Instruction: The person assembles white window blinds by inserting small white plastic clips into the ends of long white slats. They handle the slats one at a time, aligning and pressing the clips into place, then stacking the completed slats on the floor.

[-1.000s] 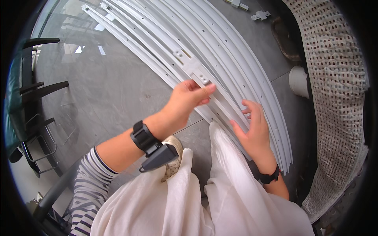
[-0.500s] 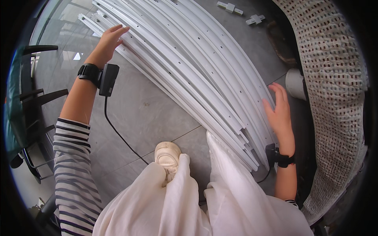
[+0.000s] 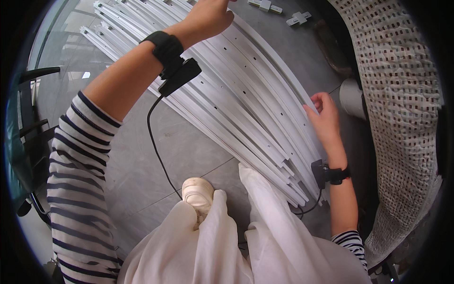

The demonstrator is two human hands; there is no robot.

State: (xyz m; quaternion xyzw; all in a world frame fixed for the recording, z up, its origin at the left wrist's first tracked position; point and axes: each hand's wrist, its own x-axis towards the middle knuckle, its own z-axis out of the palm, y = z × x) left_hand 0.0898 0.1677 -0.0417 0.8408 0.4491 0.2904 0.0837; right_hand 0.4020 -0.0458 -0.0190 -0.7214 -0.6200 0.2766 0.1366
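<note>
A bundle of long white slotted rails [image 3: 227, 94] lies on the grey floor, looking curved through the lens. Over its far part reaches my left hand [image 3: 208, 20], near the outer rails. The top edge of the view cuts off its fingertips, so their grip is hidden. By the outermost rail's right edge is my right hand [image 3: 324, 116]. Its fingers are bent, with a gap between thumb and forefinger. The thumb tip is close to the rail; whether it touches I cannot tell. Each wrist wears a black strap with a cabled box.
Two small white connectors, a straight one [image 3: 266, 5] and a cross-shaped one [image 3: 299, 19], lie beyond the rails. A patterned woven cover [image 3: 392, 104] hangs at the right beside a white cylinder [image 3: 352, 98]. Dark chair parts [image 3: 35, 106] stand at the left. My shoe [image 3: 198, 194] is near the rails.
My left hand has moved right and away from me, from the left rail ends to over the outer rails. My right hand has bent its fingers and shifted slightly left.
</note>
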